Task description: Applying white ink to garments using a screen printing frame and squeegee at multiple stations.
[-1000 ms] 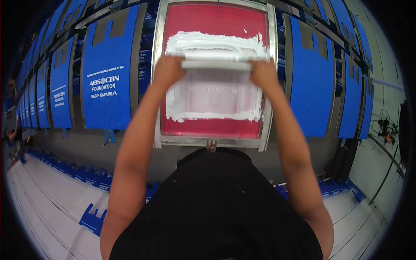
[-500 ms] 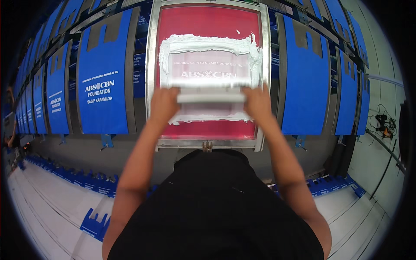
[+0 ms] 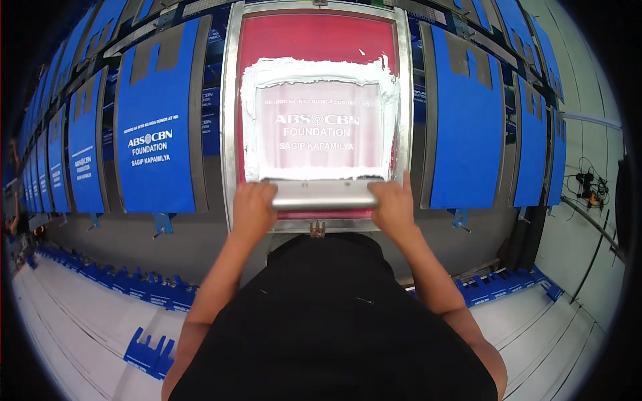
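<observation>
My left hand [image 3: 255,206] and my right hand [image 3: 393,207] are closed round the two ends of a wide metal squeegee [image 3: 324,194]. It lies across the near part of a screen printing frame [image 3: 232,134], which has a silver rim and red mesh [image 3: 317,37]. Thick white ink [image 3: 249,127] rings a pale rectangle in the mesh, where white lettering shows. A band of ink runs along the squeegee's far edge. My right index finger points forward beside the frame's right rim. Under the mesh, what the frame rests on is mostly hidden.
Flat blue bags lie on grey boards on both sides, a printed bag [image 3: 154,154] at left and a plain bag [image 3: 466,127] at right. Behind me, more blue bags [image 3: 150,351] lie on a white surface. Cables [image 3: 588,184] hang by the right wall.
Both hands have drawn the squeegee toward me, from the middle of the pale rectangle to its near edge. More of the white lettering is now uncovered.
</observation>
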`<state>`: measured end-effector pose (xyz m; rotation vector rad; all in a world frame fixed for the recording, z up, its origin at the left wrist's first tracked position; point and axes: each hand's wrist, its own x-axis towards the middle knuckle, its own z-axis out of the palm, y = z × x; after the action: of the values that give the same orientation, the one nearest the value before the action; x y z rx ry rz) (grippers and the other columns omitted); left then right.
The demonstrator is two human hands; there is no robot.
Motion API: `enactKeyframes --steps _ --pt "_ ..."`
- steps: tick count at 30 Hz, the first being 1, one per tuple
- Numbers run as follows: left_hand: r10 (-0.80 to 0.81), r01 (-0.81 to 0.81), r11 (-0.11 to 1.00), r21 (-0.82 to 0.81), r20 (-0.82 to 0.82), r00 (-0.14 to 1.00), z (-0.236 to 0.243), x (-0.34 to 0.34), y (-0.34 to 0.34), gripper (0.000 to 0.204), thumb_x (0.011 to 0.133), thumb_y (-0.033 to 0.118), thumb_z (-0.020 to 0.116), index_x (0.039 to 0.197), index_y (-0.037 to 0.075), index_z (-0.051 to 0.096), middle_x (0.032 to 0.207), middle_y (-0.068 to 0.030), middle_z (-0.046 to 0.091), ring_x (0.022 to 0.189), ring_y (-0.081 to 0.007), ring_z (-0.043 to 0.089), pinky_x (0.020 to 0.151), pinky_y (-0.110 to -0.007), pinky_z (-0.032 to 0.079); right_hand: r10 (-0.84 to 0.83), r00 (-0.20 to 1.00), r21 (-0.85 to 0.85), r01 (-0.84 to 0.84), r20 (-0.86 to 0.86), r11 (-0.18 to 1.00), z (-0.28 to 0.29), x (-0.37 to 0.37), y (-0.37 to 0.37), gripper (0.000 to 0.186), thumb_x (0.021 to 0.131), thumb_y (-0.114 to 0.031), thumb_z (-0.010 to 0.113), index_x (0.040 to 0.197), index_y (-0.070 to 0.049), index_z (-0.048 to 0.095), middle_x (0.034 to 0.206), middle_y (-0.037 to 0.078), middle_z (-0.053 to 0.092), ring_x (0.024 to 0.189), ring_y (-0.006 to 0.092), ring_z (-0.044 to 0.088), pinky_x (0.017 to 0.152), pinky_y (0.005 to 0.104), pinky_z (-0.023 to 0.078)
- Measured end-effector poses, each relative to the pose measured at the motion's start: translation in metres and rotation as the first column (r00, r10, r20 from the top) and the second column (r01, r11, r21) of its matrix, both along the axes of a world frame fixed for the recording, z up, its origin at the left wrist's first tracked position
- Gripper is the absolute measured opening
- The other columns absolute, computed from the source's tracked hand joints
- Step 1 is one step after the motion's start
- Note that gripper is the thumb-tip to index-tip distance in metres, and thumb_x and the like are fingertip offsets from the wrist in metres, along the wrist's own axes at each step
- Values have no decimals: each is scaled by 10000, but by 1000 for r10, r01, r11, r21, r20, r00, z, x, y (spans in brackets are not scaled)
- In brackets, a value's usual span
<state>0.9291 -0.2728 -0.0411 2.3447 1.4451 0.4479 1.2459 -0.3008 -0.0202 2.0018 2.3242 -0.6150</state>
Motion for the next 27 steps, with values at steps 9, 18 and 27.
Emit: enactKeyframes --steps 9,18,27 --pt "77 -106 989 -103 -254 964 15 26 229 346 685 320 798 962 126 726 841 -143 702 806 -319 681 756 -416 542 100 970 -20 -98 221 995 4 20 236 435 665 -128 623 1093 -174 690 1012 108 698 968 287 660 968 472 438" --pt "294 -279 944 -178 69 953 50 22 63 405 845 342 692 1097 34 617 970 -180 670 875 -325 645 784 -437 505 109 994 -13 -109 7 994 45 36 294 472 646 -114 595 1107 -88 688 1030 194 674 952 343 651 865 390 518" --pt "643 301 234 -924 380 665 -75 50 -142 430 954 440 554 920 29 675 793 -9 621 779 -82 545 715 -252 442 264 965 -130 -260 12 957 19 7 309 485 621 -104 634 1103 -72 678 1089 174 668 1015 346 632 885 390 508"
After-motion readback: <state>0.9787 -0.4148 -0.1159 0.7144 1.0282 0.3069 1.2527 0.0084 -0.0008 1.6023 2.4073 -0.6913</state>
